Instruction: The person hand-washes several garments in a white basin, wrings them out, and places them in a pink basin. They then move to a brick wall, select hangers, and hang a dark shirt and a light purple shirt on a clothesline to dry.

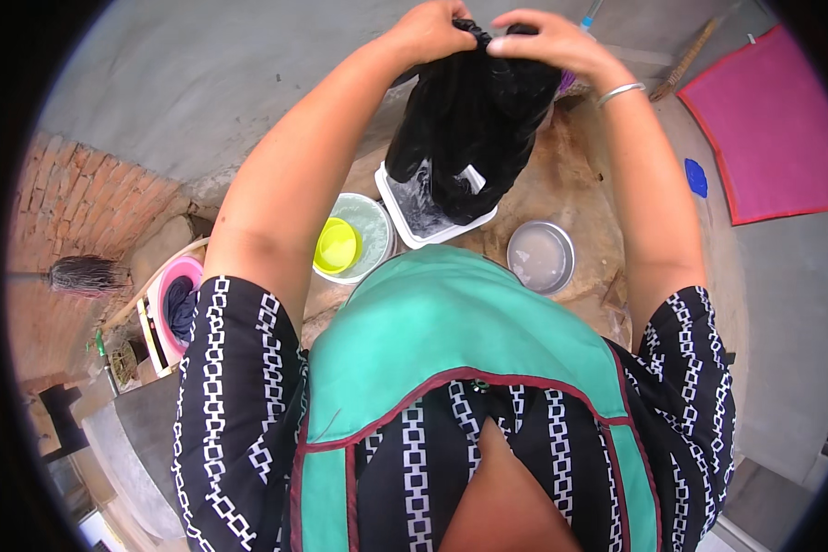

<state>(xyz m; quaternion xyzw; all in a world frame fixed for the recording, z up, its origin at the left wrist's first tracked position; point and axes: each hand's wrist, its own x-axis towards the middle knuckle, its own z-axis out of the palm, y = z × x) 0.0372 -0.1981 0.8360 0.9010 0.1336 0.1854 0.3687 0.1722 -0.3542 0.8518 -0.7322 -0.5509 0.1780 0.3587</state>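
Both my arms are raised toward the far edge of the head view, holding up a dark, wet-looking black garment [474, 120]. My left hand [434, 33] is closed on its upper edge, fingers and thumb pinching the gathered cloth. My right hand [557, 44], with a silver bangle at the wrist, has its thumb and fingers around the same top edge at the right; its fingertips are slightly blurred. Below, the garment's lower end hangs into a white rectangular basin [396, 207] with dark, sudsy water. The garment's exact kind is hard to make out.
Left of the basin stands a white round tub [383, 225] of cloudy water, with a yellow-green bowl [339, 244] in it. A metal bowl [541, 258] sits to the right. Farther left is a pink tub [182, 269] with dark cloth. A pink mat [773, 129] lies right; a grey wall [221, 83] rises behind.
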